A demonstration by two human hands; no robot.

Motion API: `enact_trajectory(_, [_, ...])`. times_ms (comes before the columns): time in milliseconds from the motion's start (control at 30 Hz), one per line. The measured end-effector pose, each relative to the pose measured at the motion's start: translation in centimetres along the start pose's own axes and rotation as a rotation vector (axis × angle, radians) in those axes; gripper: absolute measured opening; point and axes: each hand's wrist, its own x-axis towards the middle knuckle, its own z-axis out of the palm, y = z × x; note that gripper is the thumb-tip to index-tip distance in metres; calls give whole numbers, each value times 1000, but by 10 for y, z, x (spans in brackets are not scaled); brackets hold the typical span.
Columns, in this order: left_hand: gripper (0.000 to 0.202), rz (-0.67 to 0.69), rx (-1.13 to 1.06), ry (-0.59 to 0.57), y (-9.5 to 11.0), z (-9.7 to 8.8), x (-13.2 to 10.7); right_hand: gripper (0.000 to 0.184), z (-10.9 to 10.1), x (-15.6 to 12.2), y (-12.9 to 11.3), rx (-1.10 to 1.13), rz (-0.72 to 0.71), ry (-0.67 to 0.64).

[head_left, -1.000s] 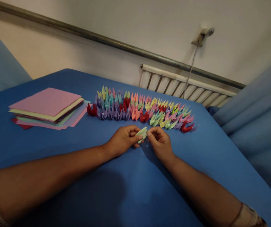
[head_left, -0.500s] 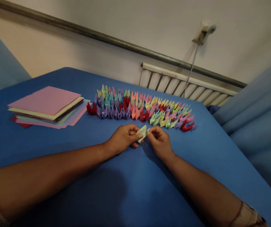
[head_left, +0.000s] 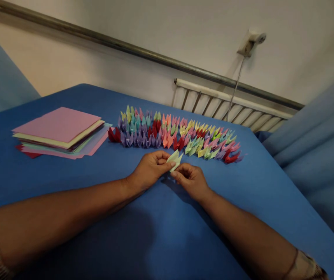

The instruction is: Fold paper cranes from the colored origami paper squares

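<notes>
Pale green folded paper piece [head_left: 174,158] held just above blue cover [head_left: 161,233], mid-scene. Left hand [head_left: 151,169] and right hand [head_left: 191,179] meet on it, fingers of both pinched on its near edges. Likely very light, thin and easily crushed; best held by the layered folds, not the points. Rows of folded paper figures [head_left: 175,134] just beyond; stack of coloured sheets [head_left: 58,132] far left.
</notes>
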Motion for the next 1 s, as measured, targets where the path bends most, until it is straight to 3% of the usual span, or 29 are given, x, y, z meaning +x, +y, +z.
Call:
enact_trajectory(100, [32, -10, -8, 11, -2, 1, 0, 31, 5, 0, 3, 10, 6, -39])
enact_trajectory(367, [31, -7, -107, -38, -3, 4, -3, 31, 4, 3, 1, 90, -16, 13])
enact_trajectory(667, [18, 86, 55, 3, 1, 3, -1, 22, 3, 1, -1, 13, -58, -17])
enact_trajectory(833, [10, 223, 257, 22, -7, -5, 6, 13, -8, 2, -1, -61, -291, 322])
enact_trajectory(900, [8, 276, 338, 7, -10, -8, 7, 10, -13, 2, -3, -124, -395, 346])
enact_trajectory(1000, [9, 335, 438, -18, -11, -9, 7, 9, -15, 1, -7, -197, -475, 277])
